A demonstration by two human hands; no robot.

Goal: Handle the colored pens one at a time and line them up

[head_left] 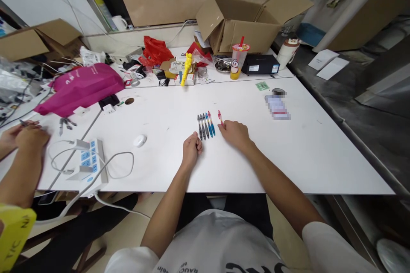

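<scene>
Several pens lie side by side on the white table [160,166]: black ones [202,128] on the left, then a blue one [209,126] and one with a red top and blue lower part [211,123]. A red pen [219,116] stands apart to their right, its lower end between the fingers of my right hand [235,133]. My left hand [191,149] rests just below and left of the row, fingers curled closed; whether anything is inside is hidden.
A power strip [101,166] with looping cables and a white round case [140,140] lie left. Another person's hands [30,136] are at far left. Behind are a magenta bag [86,85], drink cup [238,62] and open cardboard box [250,30].
</scene>
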